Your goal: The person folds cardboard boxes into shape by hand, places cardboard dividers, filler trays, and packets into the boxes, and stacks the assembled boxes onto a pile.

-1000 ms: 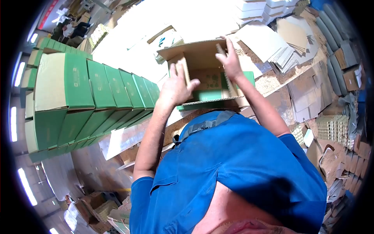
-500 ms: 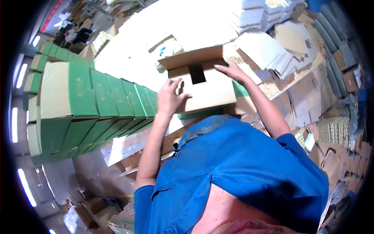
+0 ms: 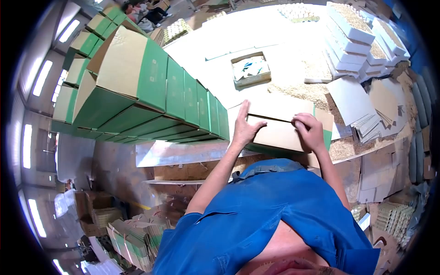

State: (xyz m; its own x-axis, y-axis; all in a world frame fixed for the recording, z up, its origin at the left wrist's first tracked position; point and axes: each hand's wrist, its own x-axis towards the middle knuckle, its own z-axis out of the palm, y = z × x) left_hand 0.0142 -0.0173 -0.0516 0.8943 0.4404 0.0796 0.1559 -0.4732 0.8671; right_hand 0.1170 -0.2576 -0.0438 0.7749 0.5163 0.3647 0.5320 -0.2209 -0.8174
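Observation:
A green and brown cardboard box [image 3: 279, 134] stands in front of my waist, its two top flaps folded down with a narrow dark gap between them. My left hand [image 3: 246, 129] rests at the box's left end, thumb apart from the straight fingers. At the right end, my right hand [image 3: 310, 131] has its fingers curled and pinched at the flap edge beside the gap. What lies inside the box is hidden.
A long row of green cardboard boxes [image 3: 153, 75] runs along the left. Beyond my box sits a small open carton [image 3: 251, 71] with scraps. White foam trays [image 3: 350, 41] are stacked at back right, near flat cardboard sheets [image 3: 350, 101]. Egg trays [image 3: 394, 222] stand lower right. People sit far back left.
The flap that stood upright now lies down, and the square dark opening has narrowed to a slit. My right hand has curled its fingers at the flap edge. The camera view has shifted.

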